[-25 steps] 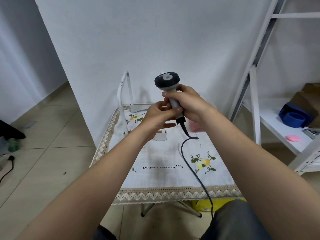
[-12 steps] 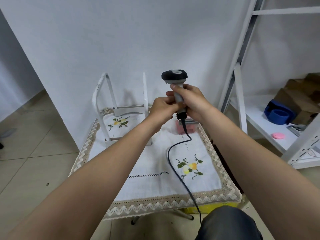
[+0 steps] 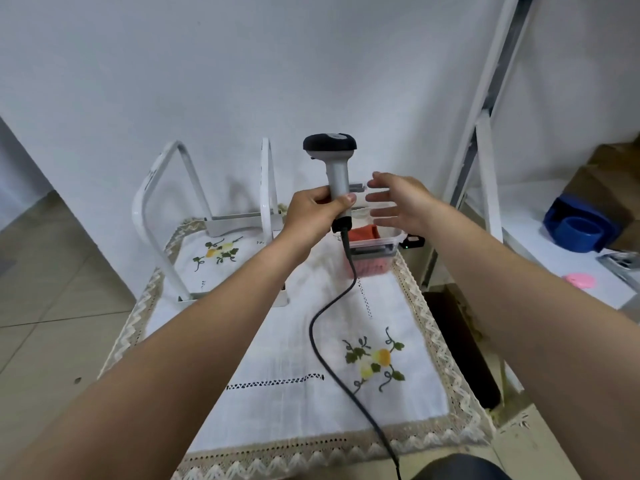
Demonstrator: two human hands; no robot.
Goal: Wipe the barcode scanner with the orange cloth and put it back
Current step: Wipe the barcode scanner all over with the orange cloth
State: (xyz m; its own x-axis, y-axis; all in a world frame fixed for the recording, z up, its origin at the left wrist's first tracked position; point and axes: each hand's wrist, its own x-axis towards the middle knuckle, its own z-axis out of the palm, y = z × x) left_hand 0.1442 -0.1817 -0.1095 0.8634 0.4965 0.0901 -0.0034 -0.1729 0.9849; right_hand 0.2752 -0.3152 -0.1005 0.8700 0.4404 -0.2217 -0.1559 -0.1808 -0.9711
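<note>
Currently, centre left of frame: white metal rack [image 3: 162,220] stands on the embroidered tablecloth [image 3: 277,341].

Frame centre: my left hand [image 3: 313,216] is wrapped around the lower handle of the barcode scanner [image 3: 337,174], thumb across the front. The scanner is raised above the table and upright, black head on top. Its cable [image 3: 312,327] hangs from the butt and loops over the cloth toward the bottom edge.

Just right of centre: the orange cloth [image 3: 363,233] lies in a clear plastic tub [image 3: 377,242], behind and below the handle.

My right hand [image 3: 405,202] hovers over the tub with fingers straight and spread, holding nothing, just beside the handle.

Judgement: the step is fetching the cloth; wiping is not yet begun.

- Keep the left grip low, so the head and upper handle stay bare for wiping.
- Pinch the cloth from above and lift straight, so the tub does not tip.
- Leave the cable slack.
</note>
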